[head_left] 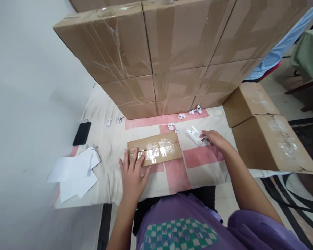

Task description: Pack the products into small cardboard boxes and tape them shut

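Observation:
A small flat cardboard box (154, 150) with glossy clear tape along its top lies in front of me on the cloth. My left hand (132, 170) rests on its left end, fingers spread and gripping nothing. To the right of the box, my right hand (211, 138) is closed on the near end of a white and clear tape dispenser (193, 134). The dispenser is at the cloth's surface, apart from the box. My fingers partly cover its end.
Large taped cartons (179, 45) are stacked behind the box. Two more cartons (258, 139) stand at the right edge. White papers (74, 170) and a black phone (82, 133) lie left, near the wall. Crumpled paper bits (173, 127) are scattered on the patterned cloth (174, 177).

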Demonstrator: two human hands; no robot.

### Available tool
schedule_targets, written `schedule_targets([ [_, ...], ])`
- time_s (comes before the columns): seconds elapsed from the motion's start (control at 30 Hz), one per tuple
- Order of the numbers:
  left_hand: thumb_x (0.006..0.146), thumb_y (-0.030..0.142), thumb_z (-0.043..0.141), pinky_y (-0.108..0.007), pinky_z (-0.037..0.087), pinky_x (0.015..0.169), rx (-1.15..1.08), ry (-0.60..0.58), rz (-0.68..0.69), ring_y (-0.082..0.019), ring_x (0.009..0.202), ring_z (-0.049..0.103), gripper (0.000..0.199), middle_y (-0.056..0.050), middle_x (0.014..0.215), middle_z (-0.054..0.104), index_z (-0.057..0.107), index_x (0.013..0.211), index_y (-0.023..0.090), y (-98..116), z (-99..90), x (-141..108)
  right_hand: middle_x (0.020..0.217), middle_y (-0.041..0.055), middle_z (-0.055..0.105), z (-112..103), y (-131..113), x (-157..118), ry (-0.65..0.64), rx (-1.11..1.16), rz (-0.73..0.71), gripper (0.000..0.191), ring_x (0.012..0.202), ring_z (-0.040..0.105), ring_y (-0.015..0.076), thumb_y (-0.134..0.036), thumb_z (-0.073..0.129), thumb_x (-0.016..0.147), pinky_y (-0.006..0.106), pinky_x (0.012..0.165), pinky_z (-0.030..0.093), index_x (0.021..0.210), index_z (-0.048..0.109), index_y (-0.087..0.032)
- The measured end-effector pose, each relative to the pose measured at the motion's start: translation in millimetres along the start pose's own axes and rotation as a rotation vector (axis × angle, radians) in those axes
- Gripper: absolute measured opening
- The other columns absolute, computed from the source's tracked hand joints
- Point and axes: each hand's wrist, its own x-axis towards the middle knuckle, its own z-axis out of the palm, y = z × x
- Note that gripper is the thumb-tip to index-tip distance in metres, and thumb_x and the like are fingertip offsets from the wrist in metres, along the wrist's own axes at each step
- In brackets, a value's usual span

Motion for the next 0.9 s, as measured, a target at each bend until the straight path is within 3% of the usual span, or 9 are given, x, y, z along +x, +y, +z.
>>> schedule_targets([
  [0.07,0.081,0.018,0.077,-0.070,0.021,0.123,-0.065,0.196,0.117,-0.037,0.155,0.028,0.047,-0.012,0.150,0.057,0.064,0.125,0.029,9.8,7.7,-13.7,0.070,0.0073,0.061,-1.3,-4.4,4.8,-0.029,-0.001,0.048,0.039,0.059,0.043,0.0132,-0.046,0.057,0.089,0.028,0.055,0.031,0.080,0.072,-0.011],
  [0.13,0.078,0.009,0.076,-0.061,0.030,0.123,-0.201,0.304,0.325,-0.029,0.148,0.042,0.045,-0.004,0.137,0.065,0.065,0.114,0.034,28.2,26.2,-27.9,0.068,0.0068,0.061,-2.4,-7.8,7.8,-0.051,0.006,0.075,0.034,0.056,0.041,0.0116,-0.041,0.059,0.087,0.027,0.052,0.028,0.077,0.070,-0.011],
  [0.23,0.084,0.014,0.070,-0.051,0.043,0.117,-0.466,0.103,0.602,-0.022,0.131,0.059,0.036,0.000,0.122,0.071,0.065,0.110,0.039,72.4,78.0,-35.4,0.062,0.0047,0.058,-2.5,-10.4,7.2,-0.070,0.035,0.075,0.028,0.053,0.042,0.0107,-0.037,0.062,0.086,0.025,0.049,0.028,0.072,0.064,-0.013],
  [0.33,0.091,0.030,0.065,-0.053,0.050,0.111,-0.563,-0.113,0.457,-0.030,0.137,0.054,0.040,-0.015,0.137,0.062,0.059,0.130,0.027,119.8,148.1,-15.1,0.056,0.0014,0.054,-0.4,-8.4,1.9,-0.077,0.082,0.032,0.024,0.052,0.045,0.0113,-0.033,0.063,0.083,0.024,0.047,0.031,0.068,0.060,-0.016],
  [0.4,0.087,0.043,0.071,-0.060,0.043,0.116,-0.556,-0.138,0.301,-0.039,0.151,0.034,0.067,-0.025,0.155,0.040,0.047,0.143,0.016,140.5,192.3,10.2,0.054,0.0007,0.054,2.2,-4.1,-2.0,-0.077,0.114,-0.009,0.023,0.051,0.047,0.0118,-0.032,0.065,0.081,0.024,0.047,0.034,0.065,0.058,-0.017],
  [0.5,0.080,0.043,0.078,-0.067,0.028,0.122,-0.479,-0.131,0.045,-0.045,0.158,0.010,0.090,-0.028,0.166,0.015,0.032,0.152,0.013,150.3,236.8,49.4,0.050,0.0005,0.054,6.1,5.6,-7.2,-0.071,0.160,-0.075,0.028,0.048,0.047,0.0117,-0.034,0.069,0.077,0.025,0.046,0.035,0.058,0.055,-0.019],
  [0.6,0.078,0.037,0.079,-0.063,0.029,0.123,-0.432,-0.146,-0.040,-0.042,0.157,0.015,0.093,-0.026,0.164,0.018,0.028,0.153,0.015,145.7,250.7,73.2,0.052,0.0012,0.058,7.3,16.7,-13.1,-0.053,0.233,-0.142,0.030,0.049,0.050,0.0131,-0.038,0.070,0.075,0.026,0.050,0.041,0.058,0.054,-0.020],
  [0.73,0.074,0.034,0.081,-0.055,0.034,0.122,-0.420,-0.126,-0.025,-0.037,0.151,0.030,0.097,-0.022,0.157,0.032,0.029,0.153,0.017,141.1,247.4,79.3,0.072,0.0046,0.070,5.1,31.6,-21.9,-0.029,0.353,-0.193,0.030,0.064,0.063,0.0177,-0.046,0.071,0.073,0.030,0.063,0.052,0.066,0.058,-0.021],
  [0.9,0.078,0.039,0.077,-0.056,0.033,0.122,-0.385,-0.128,0.016,-0.037,0.149,0.033,0.092,-0.022,0.155,0.036,0.028,0.153,0.018,143.2,247.2,78.0,0.065,0.0040,0.068,11.9,48.6,-25.8,0.061,0.415,-0.218,0.040,0.056,0.057,0.0152,-0.050,0.078,0.072,0.030,0.059,0.046,0.057,0.054,-0.021],
])
